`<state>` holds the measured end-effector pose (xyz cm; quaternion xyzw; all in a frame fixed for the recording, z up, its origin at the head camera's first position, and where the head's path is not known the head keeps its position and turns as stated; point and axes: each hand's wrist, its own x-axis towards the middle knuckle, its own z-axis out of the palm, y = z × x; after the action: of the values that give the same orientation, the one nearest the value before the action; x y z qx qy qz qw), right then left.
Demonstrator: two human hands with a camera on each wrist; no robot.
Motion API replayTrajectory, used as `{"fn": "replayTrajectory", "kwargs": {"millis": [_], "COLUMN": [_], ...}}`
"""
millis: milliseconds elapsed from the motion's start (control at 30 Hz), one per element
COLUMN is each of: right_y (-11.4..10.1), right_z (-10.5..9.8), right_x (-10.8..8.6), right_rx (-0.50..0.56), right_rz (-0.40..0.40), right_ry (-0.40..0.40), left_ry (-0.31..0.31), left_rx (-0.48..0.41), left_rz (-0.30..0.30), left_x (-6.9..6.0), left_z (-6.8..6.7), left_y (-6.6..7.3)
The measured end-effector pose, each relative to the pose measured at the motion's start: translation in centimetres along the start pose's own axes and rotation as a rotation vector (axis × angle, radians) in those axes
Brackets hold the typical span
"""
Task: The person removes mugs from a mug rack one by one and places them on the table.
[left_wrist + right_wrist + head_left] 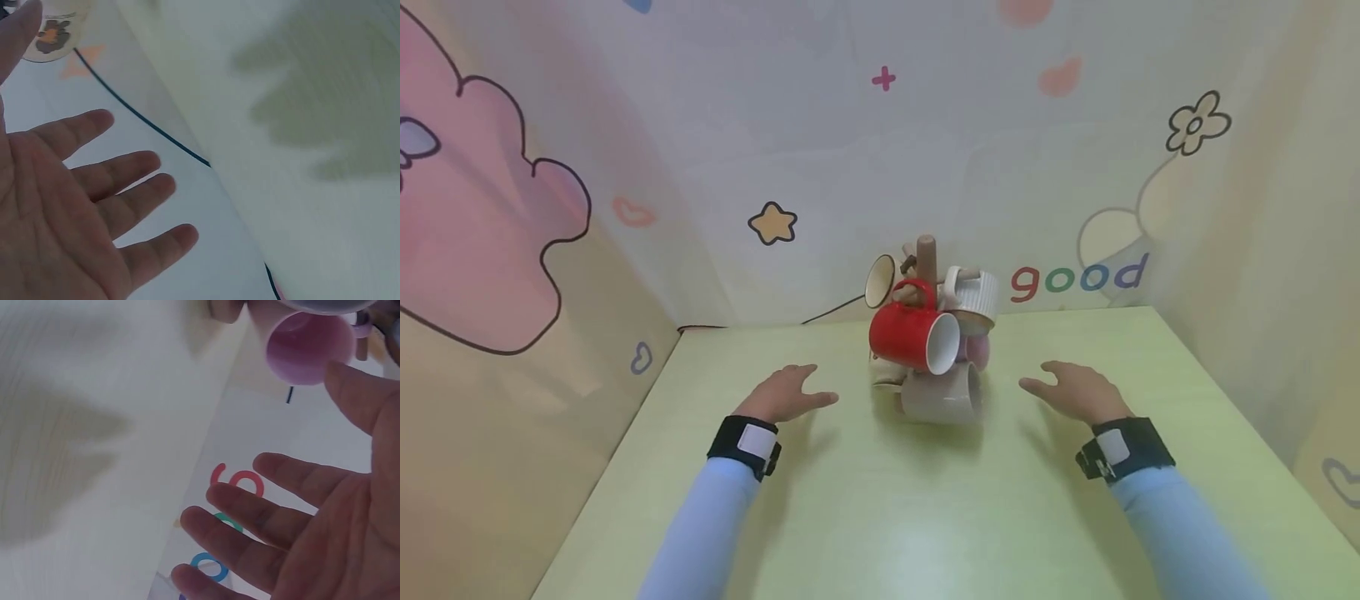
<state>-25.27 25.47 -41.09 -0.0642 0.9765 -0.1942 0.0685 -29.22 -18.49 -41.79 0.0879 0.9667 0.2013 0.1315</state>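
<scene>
A wooden mug tree [927, 258] stands near the back of the table, hung with several mugs. In front is a red mug [901, 335], its white inside facing right. Below it hangs a white mug [940, 396]; a ribbed white mug [976, 296] is at the upper right. A cream mug [880, 282] with a dark rim hangs upper left, and a pink mug [310, 347] shows in the right wrist view. My left hand [784, 395] hovers left of the tree, fingers spread. My right hand [1081, 393] hovers on the right, fingers apart. Neither touches anything.
The pale table [880, 517] reaches back to a patterned cloth [820, 150] hanging behind it. More cloth hangs along the left and right sides. Both wrists wear black bands [1131, 452].
</scene>
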Motion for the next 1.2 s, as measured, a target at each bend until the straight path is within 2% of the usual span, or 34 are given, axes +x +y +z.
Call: {"fn": "replayTrajectory", "kwargs": {"millis": [233,667,900,1200], "right_y": [-1.3,-4.2,-5.6,-7.9], "right_z": [1.0,2.7,2.7,1.6], "right_x": [-1.9,-4.7,-5.5,-6.1], "right_rx": [0.053,0.114,0.105,0.105], "right_rz": [0.031,0.01,-0.016,-0.027], "right_ry": [0.0,0.022,0.029,0.016], "left_ry": [-0.005,0.005,-0.013,-0.051], "left_rx": [-0.035,-0.108,-0.134,-0.13], "left_rz": [0.007,0.031,0.031,0.113], "left_x": [-1.7,-4.6,-5.5,-6.1], "left_z": [1.0,2.6,3.3,3.8], "left_y": [1.3,3.3,4.2,5.9]}}
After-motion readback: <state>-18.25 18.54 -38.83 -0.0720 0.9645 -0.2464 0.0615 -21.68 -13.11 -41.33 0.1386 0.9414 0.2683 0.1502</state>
